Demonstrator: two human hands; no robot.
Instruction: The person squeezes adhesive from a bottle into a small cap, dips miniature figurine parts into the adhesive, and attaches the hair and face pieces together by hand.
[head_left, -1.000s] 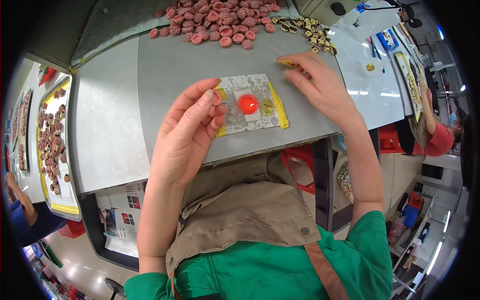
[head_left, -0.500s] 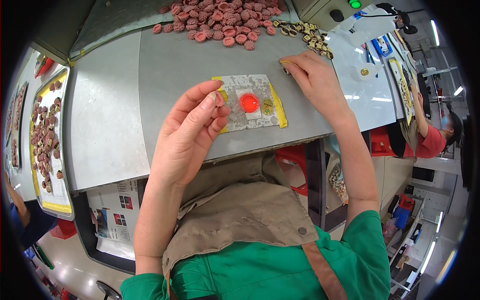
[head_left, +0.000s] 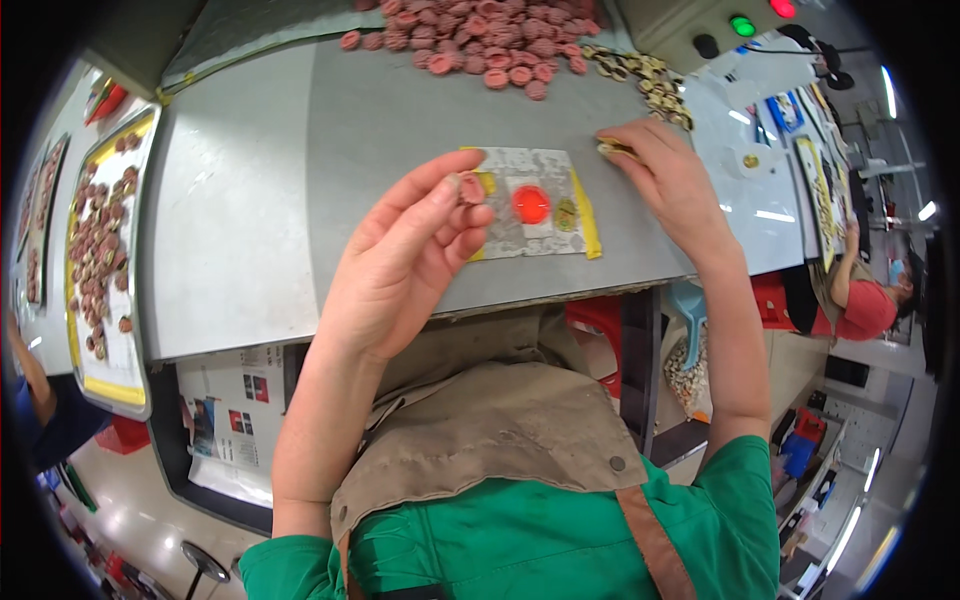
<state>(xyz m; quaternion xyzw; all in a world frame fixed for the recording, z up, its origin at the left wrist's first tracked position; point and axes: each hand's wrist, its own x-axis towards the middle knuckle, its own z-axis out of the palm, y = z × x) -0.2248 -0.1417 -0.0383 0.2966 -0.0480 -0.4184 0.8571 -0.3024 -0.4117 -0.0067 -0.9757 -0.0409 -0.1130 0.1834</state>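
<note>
My left hand (head_left: 395,240), raised at the left edge of a white pad, pinches a small pink ridged cup-shaped piece (head_left: 470,188) between thumb and fingers. Its hollow side partly shows. Farther right, just above the grey table, my right hand (head_left: 678,185) holds a small cream-and-dark piece (head_left: 615,150) in its fingertips. The speckled pad (head_left: 500,243), edged with yellow tape, lies between my hands. On it are a bright red round disc (head_left: 531,205) and a flat greenish-gold oval piece (head_left: 566,213).
A heap of pink ridged pieces (head_left: 500,45) lies at the back, beside a smaller heap of cream-and-dark pieces (head_left: 655,85). At the left stands a tray (head_left: 110,385) of mixed pieces. A machine panel (head_left: 680,25) with lit buttons rises behind. Another person (head_left: 865,305) sits far right.
The whole view has shifted, so the table appears farther right. My right hand has come slightly nearer, and the cream-and-dark piece shows more clearly. The pink piece stays in my left hand.
</note>
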